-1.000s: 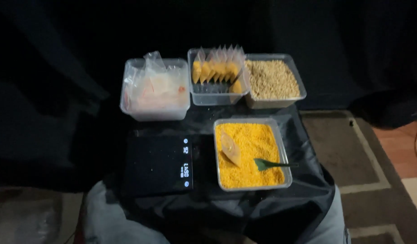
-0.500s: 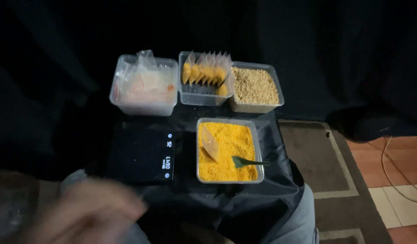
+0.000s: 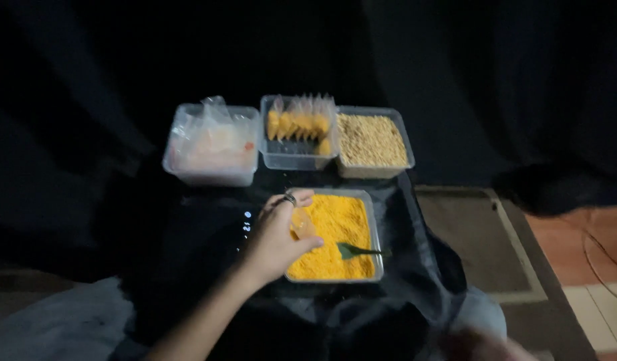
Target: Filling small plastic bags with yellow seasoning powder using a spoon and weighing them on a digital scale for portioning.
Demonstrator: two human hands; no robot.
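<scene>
The left hand [image 3: 276, 237] reached over the left edge of the tray of yellow powder [image 3: 372, 227] at the front of the black-draped counter [image 3: 415, 267], its fingers closed around a small clear packet [image 3: 301, 224] lying on the powder near that edge. A ring showed on one finger. A green scoop [image 3: 352, 251] lay in the powder toward the tray's right edge. Just left of the tray sat a dark scale [image 3: 208, 234]. Along the counter's back edge stood three clear tubs: a tub of plastic bags [image 3: 211, 144], a tub of filled packets [image 3: 298, 130] and a tub of pale grain [image 3: 372, 140]. The right hand [image 3: 485, 346] was only a blur at the bottom edge; I could not tell its state.
</scene>
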